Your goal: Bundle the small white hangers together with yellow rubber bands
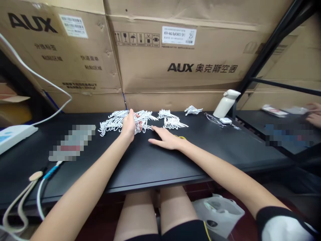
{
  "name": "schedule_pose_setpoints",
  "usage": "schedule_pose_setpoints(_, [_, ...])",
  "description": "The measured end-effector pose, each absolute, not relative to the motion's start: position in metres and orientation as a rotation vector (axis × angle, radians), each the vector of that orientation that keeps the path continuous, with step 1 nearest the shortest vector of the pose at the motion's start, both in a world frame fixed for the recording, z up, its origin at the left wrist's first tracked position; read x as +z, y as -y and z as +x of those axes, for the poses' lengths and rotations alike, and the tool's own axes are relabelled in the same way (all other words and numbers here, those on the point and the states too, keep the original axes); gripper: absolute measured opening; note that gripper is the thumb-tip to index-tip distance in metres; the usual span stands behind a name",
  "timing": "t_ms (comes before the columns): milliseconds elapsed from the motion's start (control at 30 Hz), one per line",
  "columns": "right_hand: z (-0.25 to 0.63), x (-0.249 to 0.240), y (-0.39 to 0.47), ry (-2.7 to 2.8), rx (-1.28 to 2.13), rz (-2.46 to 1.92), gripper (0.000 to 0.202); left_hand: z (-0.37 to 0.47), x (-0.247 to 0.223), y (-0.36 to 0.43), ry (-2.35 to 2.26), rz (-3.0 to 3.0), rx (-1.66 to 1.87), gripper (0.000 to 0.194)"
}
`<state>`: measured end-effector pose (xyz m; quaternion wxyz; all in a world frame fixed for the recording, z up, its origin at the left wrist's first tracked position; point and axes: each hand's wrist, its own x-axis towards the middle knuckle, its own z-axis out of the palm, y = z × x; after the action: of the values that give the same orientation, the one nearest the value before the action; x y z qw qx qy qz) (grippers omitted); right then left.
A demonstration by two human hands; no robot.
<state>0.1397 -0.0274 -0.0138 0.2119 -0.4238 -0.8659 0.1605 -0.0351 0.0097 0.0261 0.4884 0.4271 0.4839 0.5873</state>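
Left hand (pixel 128 126) closed around some white hooks (pixel 110 125), piled near the desk's (pixel 152 167) back edge; right hand (pixel 166 138) open, thumb apart, fingertips beside the pile; smaller hook clusters (pixel 172 123) behind it, white bottle (pixel 224 105) near the back right corner

Cardboard boxes (pixel 147 73) back a black table (pixel 155 167) above dark-red flooring (pixel 198 188).

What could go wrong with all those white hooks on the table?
The white hooks overlap in a crowded pile, so they might tangle around the left hand. The right hand is close to the smaller hook groups, so a careless sweep could scatter them.
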Motion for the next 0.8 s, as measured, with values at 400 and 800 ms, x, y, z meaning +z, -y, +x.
schedule_pose_setpoints(400, [0.155, -0.009, 0.012, 2.179, 0.192, -1.334, 0.019, -0.035, 0.021, -0.012, -1.163, 1.164, 1.419, 0.036])
schedule_pose_setpoints(800, [0.161, -0.004, 0.012, 1.982, 0.308, -1.253, 0.015, -0.033, 0.014, -0.010, -1.272, 1.554, 1.335, 0.040])
